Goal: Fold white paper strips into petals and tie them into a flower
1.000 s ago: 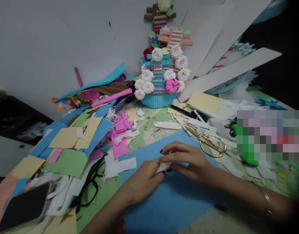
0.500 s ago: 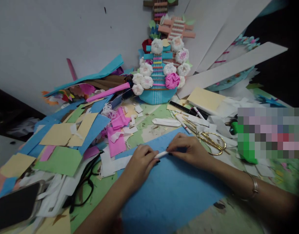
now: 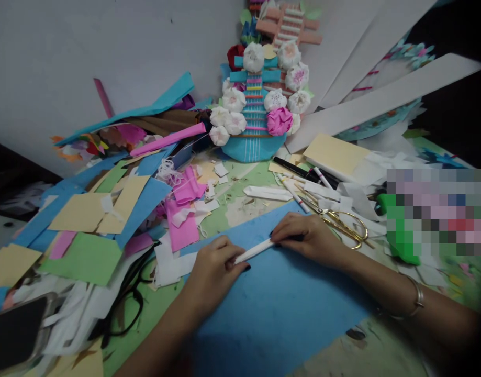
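Over the blue sheet (image 3: 271, 314), a slim white roll (image 3: 254, 252) slants between the two hands, its right end farther from the person. The left hand (image 3: 216, 275) has its fingers pinched on the left end; the right hand (image 3: 311, 238) grips the other end in its fingertips. Whether the roll touches the sheet is unclear. Scissors (image 3: 337, 222) lie just right of the sheet, pink paper (image 3: 182, 230) left of it, a blue lute (image 3: 254, 149) beyond it on the surface (image 3: 234, 212).

The green tabletop (image 3: 240, 176) carries a blue sheet (image 3: 275, 293) and glasses (image 3: 127, 284).
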`<state>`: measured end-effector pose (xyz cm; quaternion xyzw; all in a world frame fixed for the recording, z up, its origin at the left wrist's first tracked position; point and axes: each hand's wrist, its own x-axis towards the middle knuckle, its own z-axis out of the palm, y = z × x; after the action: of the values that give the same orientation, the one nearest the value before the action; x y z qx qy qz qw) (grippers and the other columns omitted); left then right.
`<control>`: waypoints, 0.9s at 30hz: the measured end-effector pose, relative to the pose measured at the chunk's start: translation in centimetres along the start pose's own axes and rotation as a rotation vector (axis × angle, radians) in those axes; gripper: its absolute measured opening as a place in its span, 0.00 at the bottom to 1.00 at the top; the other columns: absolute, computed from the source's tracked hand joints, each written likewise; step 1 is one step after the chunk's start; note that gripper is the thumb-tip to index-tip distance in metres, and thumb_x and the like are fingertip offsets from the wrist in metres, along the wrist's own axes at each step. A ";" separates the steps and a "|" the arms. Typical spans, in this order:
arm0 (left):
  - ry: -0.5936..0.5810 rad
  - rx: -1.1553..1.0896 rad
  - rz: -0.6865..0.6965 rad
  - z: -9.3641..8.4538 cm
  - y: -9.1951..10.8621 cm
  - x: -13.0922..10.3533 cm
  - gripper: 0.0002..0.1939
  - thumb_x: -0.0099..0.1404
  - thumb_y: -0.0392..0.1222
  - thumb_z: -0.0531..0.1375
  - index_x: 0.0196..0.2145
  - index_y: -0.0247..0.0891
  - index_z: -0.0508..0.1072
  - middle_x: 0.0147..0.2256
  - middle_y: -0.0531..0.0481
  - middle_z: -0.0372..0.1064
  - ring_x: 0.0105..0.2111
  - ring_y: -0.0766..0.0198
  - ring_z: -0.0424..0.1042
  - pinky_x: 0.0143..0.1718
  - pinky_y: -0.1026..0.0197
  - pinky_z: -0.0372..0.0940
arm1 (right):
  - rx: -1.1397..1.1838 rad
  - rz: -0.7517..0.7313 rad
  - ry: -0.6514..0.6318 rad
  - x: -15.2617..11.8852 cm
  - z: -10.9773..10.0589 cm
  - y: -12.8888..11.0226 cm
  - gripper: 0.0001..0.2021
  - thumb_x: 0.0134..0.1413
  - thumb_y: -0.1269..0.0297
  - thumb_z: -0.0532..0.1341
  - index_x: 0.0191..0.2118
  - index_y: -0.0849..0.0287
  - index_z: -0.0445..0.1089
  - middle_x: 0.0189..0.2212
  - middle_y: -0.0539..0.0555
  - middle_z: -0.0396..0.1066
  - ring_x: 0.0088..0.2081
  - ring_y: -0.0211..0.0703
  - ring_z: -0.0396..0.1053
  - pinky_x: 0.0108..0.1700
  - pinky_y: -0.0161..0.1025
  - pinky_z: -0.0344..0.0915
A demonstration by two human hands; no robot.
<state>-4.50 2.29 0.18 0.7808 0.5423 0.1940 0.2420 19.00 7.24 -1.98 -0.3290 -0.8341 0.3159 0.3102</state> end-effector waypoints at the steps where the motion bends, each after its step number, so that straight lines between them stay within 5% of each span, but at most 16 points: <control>1: -0.017 -0.031 -0.032 -0.2 0.0 0.1 0.06 0.54 0.36 0.64 0.32 0.38 0.77 0.25 0.52 0.65 0.25 0.67 0.66 0.26 0.65 0.61 | 0.001 -0.006 0.002 0.0 0.0 0.1 0.06 0.52 0.71 0.61 0.35 0.56 0.76 0.31 0.53 0.76 0.36 0.39 0.70 0.39 0.37 0.66; 8: -0.099 -0.252 -0.178 -0.6 -0.3 0.1 0.03 0.56 0.36 0.62 0.30 0.36 0.75 0.23 0.54 0.67 0.19 0.70 0.67 0.23 0.65 0.62 | -0.055 0.036 0.016 -0.1 -0.2 -0.1 0.08 0.51 0.70 0.63 0.38 0.57 0.75 0.30 0.53 0.75 0.32 0.37 0.70 0.35 0.34 0.67; 15: -0.066 -0.163 -0.143 -0.6 -0.1 0.3 0.03 0.57 0.36 0.61 0.28 0.37 0.76 0.24 0.53 0.66 0.21 0.68 0.67 0.25 0.64 0.61 | -0.037 -0.056 -0.006 -0.1 -0.1 -0.2 0.07 0.53 0.73 0.61 0.36 0.58 0.76 0.30 0.53 0.76 0.35 0.38 0.70 0.37 0.35 0.67; 19: 0.021 -0.016 -0.054 -0.4 0.1 0.2 0.05 0.56 0.38 0.62 0.32 0.38 0.76 0.31 0.49 0.66 0.30 0.63 0.67 0.32 0.60 0.63 | -0.039 -0.069 -0.010 0.0 0.0 -0.3 0.08 0.53 0.73 0.60 0.35 0.57 0.76 0.30 0.53 0.76 0.35 0.38 0.70 0.36 0.35 0.67; 23: 0.092 0.047 0.092 1.1 0.3 0.2 0.17 0.54 0.44 0.65 0.41 0.37 0.73 0.36 0.46 0.67 0.40 0.56 0.65 0.41 0.53 0.62 | -0.039 -0.076 -0.022 0.0 0.2 -0.6 0.08 0.51 0.75 0.61 0.35 0.58 0.75 0.29 0.53 0.75 0.34 0.38 0.69 0.36 0.35 0.66; 27: 0.095 0.047 0.190 2.4 0.5 0.3 0.06 0.62 0.38 0.58 0.36 0.36 0.74 0.32 0.46 0.68 0.37 0.58 0.64 0.38 0.56 0.61 | -0.037 -0.083 -0.035 -0.1 0.5 -1.1 0.07 0.51 0.74 0.61 0.34 0.59 0.75 0.29 0.53 0.75 0.34 0.38 0.69 0.36 0.36 0.66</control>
<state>-2.70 2.03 -1.47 0.8242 0.4810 0.2401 0.1780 18.33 6.40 -1.52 -0.2940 -0.8582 0.2928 0.3023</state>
